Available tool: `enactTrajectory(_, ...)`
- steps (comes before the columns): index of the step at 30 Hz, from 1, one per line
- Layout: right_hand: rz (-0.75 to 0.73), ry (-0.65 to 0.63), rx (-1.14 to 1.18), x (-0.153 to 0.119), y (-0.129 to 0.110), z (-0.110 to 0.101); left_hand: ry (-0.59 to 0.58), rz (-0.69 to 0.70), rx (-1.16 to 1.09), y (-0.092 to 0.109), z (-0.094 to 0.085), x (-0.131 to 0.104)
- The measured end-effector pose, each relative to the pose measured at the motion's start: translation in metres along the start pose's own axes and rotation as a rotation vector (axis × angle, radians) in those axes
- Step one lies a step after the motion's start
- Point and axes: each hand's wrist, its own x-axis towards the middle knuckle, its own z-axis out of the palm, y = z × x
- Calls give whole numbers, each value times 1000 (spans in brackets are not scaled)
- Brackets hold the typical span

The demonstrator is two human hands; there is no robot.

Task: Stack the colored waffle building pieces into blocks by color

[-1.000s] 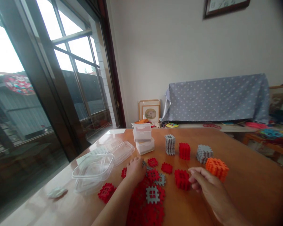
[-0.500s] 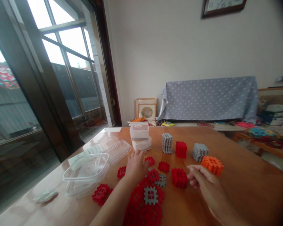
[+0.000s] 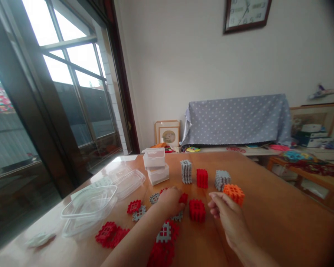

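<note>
My left hand [image 3: 171,202] reaches over the middle of the table. Its fingers and thumb close around a flat red interlocking tile [image 3: 184,198], partly hidden by the hand. Below my left forearm lies a heap of red tiles [image 3: 163,254] with a grey windowed tile [image 3: 164,232] on top. My right hand [image 3: 225,213] hovers with thumb and fingers pressed together, nothing visible in them. Just left of it stands a red tile stack [image 3: 197,210]; an orange tile stack [image 3: 234,194] is behind it. Loose red tiles [image 3: 134,207] and grey tiles [image 3: 139,213] lie left of my left hand.
Further back stand a grey stack [image 3: 186,171], a red stack [image 3: 202,178] and another grey stack [image 3: 222,180]. Two white boxes [image 3: 158,174] are piled up. At left are a clear plastic tub [image 3: 89,207], clear lids [image 3: 130,183] and a crumpled packet [image 3: 41,240].
My left hand has moved right, from beside the white boxes onto the red tile near the red stack. My right hand stays near that stack. The view has shifted right and up.
</note>
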Motion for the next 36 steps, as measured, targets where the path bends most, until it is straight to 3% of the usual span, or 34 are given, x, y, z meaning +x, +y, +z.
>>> enactTrajectory(5,3,30,59,1,-7,0,52,-42,-82,0,4,7)
enactTrajectory(11,-12,49,79,5,-12,-5,165,-103,-371,-1,-7,13)
enactTrajectory(14,-16,-3,30,4,-15,-6,157,-69,-586,12,-15,8)
enactTrajectory(19,-82,-184,-8,-3,-25,-2,56,7,-1210,45,-21,-1)
enactTrajectory(21,-78,-231,17,-4,-27,-2,17,33,-1270,53,-18,-2)
enactTrajectory(24,-38,-213,53,-2,-27,-4,77,67,-1158,58,-15,-2)
enactTrajectory(28,-13,-142,82,1,-28,-8,315,249,-582,63,-26,-9)
enactTrajectory(31,-7,-125,90,1,-29,-8,311,364,-207,70,-39,-13)
enactTrajectory(36,19,-135,114,3,-27,-6,247,380,59,79,-44,-4)
